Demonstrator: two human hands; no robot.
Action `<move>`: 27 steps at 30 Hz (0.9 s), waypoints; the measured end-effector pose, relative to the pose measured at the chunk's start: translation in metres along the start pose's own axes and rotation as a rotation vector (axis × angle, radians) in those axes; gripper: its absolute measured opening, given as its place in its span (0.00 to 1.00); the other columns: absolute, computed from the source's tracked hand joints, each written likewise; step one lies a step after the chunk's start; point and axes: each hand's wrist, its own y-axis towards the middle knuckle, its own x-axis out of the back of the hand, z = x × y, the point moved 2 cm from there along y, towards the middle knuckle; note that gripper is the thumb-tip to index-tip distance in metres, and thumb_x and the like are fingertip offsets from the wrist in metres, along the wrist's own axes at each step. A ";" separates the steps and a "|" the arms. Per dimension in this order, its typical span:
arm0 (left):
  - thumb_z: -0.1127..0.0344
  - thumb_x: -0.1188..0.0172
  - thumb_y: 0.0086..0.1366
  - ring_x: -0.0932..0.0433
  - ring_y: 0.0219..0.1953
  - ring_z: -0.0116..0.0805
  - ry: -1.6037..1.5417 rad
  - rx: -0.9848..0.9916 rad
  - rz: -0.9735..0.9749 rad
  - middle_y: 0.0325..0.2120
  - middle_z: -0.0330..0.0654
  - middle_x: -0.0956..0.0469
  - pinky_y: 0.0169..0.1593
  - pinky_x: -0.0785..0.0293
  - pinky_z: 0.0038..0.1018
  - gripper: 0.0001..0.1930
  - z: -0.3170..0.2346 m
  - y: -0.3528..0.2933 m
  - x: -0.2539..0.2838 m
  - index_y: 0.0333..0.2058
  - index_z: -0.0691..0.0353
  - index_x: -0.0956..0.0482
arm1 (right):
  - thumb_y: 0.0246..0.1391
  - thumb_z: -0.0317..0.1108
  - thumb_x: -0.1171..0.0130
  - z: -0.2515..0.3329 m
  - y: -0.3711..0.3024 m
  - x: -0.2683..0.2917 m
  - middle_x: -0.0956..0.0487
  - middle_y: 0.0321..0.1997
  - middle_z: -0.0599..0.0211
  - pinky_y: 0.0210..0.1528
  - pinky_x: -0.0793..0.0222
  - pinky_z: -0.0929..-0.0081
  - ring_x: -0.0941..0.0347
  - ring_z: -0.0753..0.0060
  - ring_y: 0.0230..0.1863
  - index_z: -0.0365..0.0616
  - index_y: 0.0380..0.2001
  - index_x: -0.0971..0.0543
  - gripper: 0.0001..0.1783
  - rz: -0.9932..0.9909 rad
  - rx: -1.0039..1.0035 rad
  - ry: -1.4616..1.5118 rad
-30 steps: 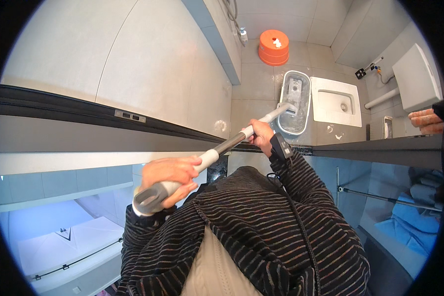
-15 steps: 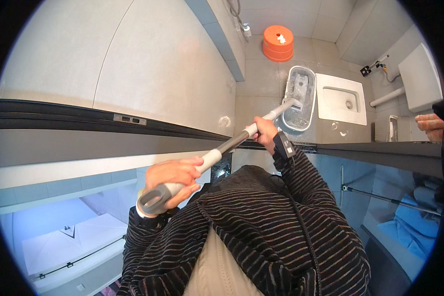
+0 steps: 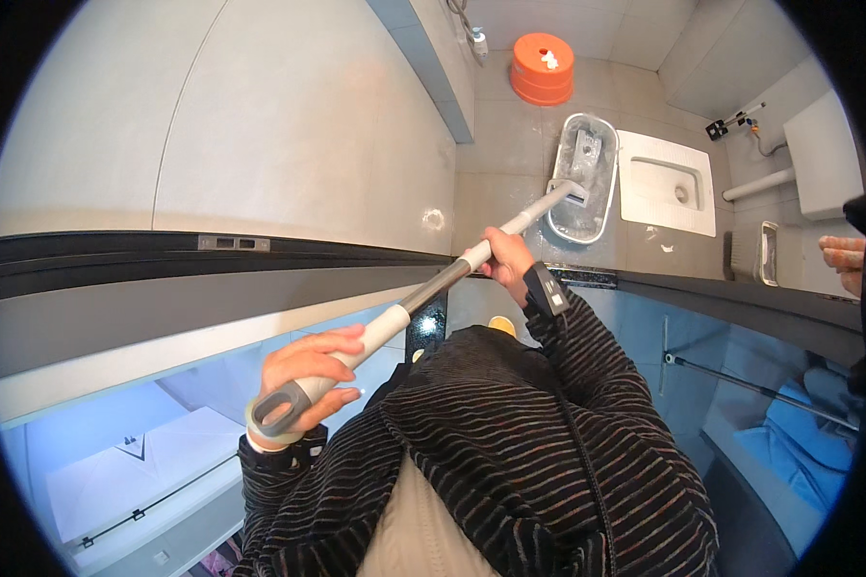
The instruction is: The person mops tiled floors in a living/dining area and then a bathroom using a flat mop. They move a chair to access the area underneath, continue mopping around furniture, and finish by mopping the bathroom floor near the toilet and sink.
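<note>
My left hand (image 3: 303,380) is closed round the grey-tipped upper end of a mop handle (image 3: 383,329), which slants away to the upper right. Further along, my right hand (image 3: 507,258) grips the white sleeve of the same pole. The mop's lower end (image 3: 573,195) sits in an oblong, light-rimmed mop bucket (image 3: 614,183) on the tiled floor. Water shows in the bucket, along with a grey fitting (image 3: 587,149) at its far part. Any pad under the mop head is hidden by the mop's joint and the water.
A squat toilet (image 3: 628,207) lies right of the bucket. Behind stands an orange stool (image 3: 543,82) with something white on top. A waste bin (image 3: 755,253) is by the right wall. Fingers (image 3: 843,260) show at the right edge. The dark door track (image 3: 135,245) crosses at left.
The upper end of the mop handle and my left hand have shifted down and left. My right hand has moved slightly left with the pole. The mop's lower end remains in the bucket.
</note>
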 end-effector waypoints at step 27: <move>0.59 0.45 0.58 0.24 0.37 0.60 0.234 1.331 0.143 0.29 0.58 0.22 0.41 0.28 0.44 0.12 0.139 -0.247 -0.100 0.31 0.62 0.21 | 0.46 0.33 0.44 -0.220 0.164 0.139 0.29 0.25 0.60 0.38 0.32 0.54 0.30 0.59 0.31 0.43 0.20 0.28 0.07 -0.178 -0.172 0.187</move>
